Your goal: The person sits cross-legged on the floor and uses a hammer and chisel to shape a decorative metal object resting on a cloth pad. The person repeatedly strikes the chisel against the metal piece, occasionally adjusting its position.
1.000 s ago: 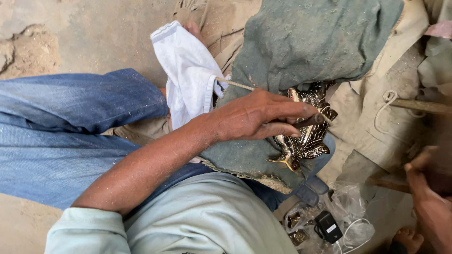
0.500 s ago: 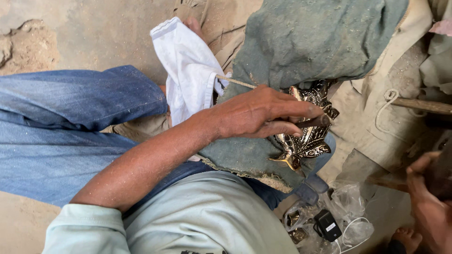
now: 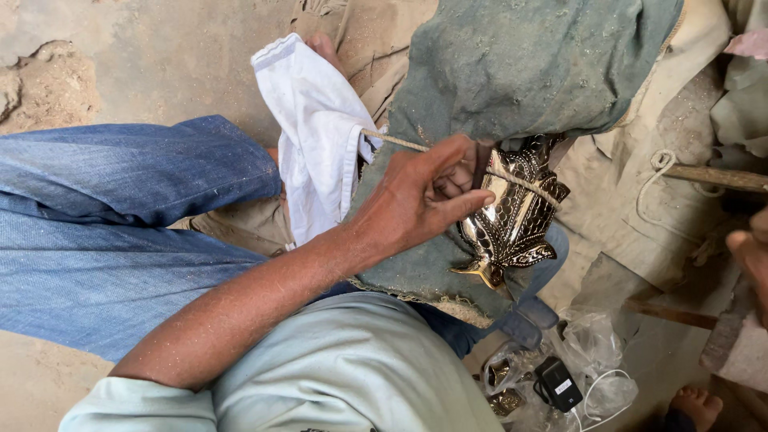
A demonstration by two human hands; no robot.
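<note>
My left hand reaches in from the lower left and rests on a shiny, ornately engraved brass piece. The piece lies on a grey-green cloth draped over my lap. The thumb and curled fingers pinch a small dark tool against the top of the piece. A thin cord runs taut across the cloth and over the brass piece. Only a sliver of my right hand shows at the right edge, and what it holds is hidden.
A white cloth hangs over my jeans-clad leg. A plastic bag with small metal parts, a black charger and a white cable lies at lower right. A wooden stick with rope lies at right. A bare foot shows below.
My left hand has gone from lying flat over the brass piece to curling its fingers around a small dark tool. My right hand has slid further off the right edge.
</note>
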